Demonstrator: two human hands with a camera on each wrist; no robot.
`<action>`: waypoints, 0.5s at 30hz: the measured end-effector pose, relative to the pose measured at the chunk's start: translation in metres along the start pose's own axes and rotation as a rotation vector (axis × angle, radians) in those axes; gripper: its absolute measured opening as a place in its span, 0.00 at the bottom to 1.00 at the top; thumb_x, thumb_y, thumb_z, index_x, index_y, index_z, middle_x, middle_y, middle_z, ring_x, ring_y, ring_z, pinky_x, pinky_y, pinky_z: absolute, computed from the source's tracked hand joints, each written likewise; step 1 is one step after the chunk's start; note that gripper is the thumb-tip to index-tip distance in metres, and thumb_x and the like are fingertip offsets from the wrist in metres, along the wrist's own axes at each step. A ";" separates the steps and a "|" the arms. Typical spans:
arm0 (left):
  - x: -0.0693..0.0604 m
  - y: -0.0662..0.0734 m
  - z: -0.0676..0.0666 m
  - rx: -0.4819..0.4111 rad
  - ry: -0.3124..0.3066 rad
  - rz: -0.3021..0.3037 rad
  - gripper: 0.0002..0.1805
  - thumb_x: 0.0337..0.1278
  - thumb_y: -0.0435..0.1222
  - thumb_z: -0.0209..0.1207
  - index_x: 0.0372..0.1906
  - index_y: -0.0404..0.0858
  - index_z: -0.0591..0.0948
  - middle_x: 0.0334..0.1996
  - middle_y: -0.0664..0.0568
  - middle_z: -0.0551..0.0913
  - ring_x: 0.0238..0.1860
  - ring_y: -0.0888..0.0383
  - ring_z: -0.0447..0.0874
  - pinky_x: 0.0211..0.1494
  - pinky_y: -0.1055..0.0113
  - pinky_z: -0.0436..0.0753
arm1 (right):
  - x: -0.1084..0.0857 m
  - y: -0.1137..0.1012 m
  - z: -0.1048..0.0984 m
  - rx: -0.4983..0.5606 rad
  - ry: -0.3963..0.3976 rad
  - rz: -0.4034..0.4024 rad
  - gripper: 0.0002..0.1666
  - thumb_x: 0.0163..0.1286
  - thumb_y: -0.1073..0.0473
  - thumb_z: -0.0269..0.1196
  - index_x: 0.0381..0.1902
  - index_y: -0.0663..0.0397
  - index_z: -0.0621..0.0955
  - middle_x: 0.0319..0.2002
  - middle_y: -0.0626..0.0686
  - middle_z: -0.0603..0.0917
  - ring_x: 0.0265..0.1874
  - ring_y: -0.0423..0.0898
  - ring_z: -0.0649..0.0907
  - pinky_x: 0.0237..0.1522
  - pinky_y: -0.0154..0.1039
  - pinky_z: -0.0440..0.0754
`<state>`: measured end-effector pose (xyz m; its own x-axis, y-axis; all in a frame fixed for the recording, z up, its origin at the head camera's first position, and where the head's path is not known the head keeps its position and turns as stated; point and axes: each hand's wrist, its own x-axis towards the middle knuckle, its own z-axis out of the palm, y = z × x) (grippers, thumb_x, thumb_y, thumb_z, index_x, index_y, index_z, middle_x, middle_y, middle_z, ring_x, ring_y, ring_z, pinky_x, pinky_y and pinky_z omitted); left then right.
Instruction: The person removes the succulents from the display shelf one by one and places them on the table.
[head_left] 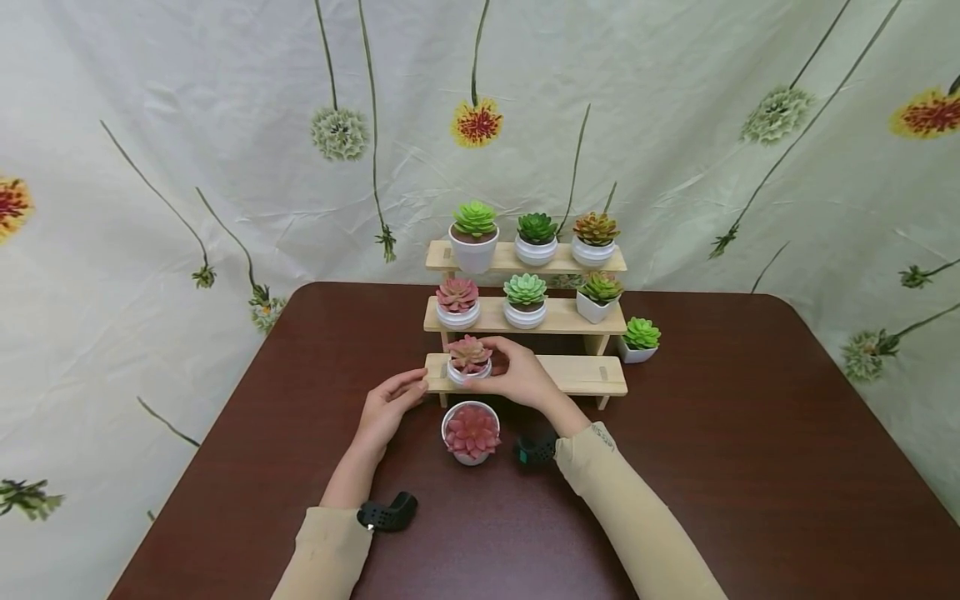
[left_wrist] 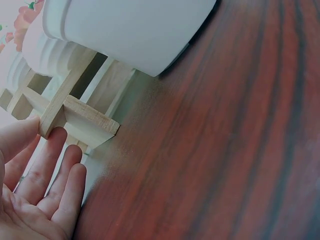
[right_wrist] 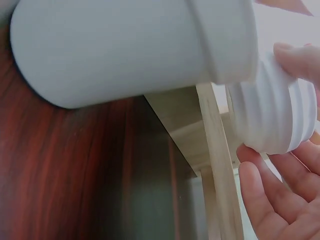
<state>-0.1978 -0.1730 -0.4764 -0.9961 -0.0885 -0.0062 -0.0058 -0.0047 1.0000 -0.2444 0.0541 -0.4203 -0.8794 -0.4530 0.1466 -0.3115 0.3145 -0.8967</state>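
Beige sleeves [head_left: 330, 554] lie over a dark reddish-brown table [head_left: 750, 450], before a dark-pink succulent in a round white pot [head_left: 472, 433]. The left hand [head_left: 385, 410], loosely outstretched, touches the left end of a pale wooden three-tiered stand [head_left: 562, 317]; the right hand [head_left: 521, 377] grips a pale-pink succulent in a ribbed white pot [head_left: 469, 358] at the bottom tier's [head_left: 562, 376] left end. Six potted succulents [head_left: 524, 292] occupy the upper tiers [head_left: 491, 319], before flower-printed pale cloth [head_left: 660, 158].

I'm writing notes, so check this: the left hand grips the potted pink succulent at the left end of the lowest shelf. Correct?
Wrong hand: the head view shows the right hand gripping the potted pink succulent at the lowest shelf's left end.
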 end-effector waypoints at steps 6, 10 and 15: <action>-0.001 0.001 0.001 -0.005 -0.001 0.007 0.18 0.60 0.31 0.59 0.54 0.28 0.77 0.42 0.46 0.84 0.39 0.64 0.82 0.47 0.70 0.81 | -0.011 0.005 -0.006 0.021 0.043 0.026 0.36 0.50 0.57 0.75 0.56 0.59 0.75 0.45 0.54 0.81 0.40 0.47 0.82 0.43 0.39 0.82; -0.001 0.001 0.000 0.006 0.003 -0.001 0.18 0.60 0.32 0.59 0.54 0.28 0.77 0.43 0.45 0.83 0.39 0.64 0.82 0.47 0.70 0.81 | -0.019 0.007 -0.010 0.005 0.074 0.038 0.37 0.50 0.57 0.75 0.57 0.59 0.74 0.45 0.54 0.80 0.40 0.47 0.82 0.42 0.39 0.82; -0.001 0.001 0.000 0.014 0.004 -0.005 0.18 0.60 0.33 0.59 0.54 0.29 0.78 0.45 0.42 0.82 0.40 0.65 0.81 0.47 0.71 0.80 | -0.031 0.008 -0.015 -0.027 0.111 0.025 0.37 0.49 0.55 0.75 0.57 0.58 0.74 0.45 0.55 0.80 0.40 0.47 0.81 0.43 0.42 0.82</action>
<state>-0.1967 -0.1727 -0.4751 -0.9956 -0.0928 -0.0110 -0.0119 0.0085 0.9999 -0.2255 0.0833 -0.4256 -0.9209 -0.3504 0.1710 -0.2973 0.3475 -0.8893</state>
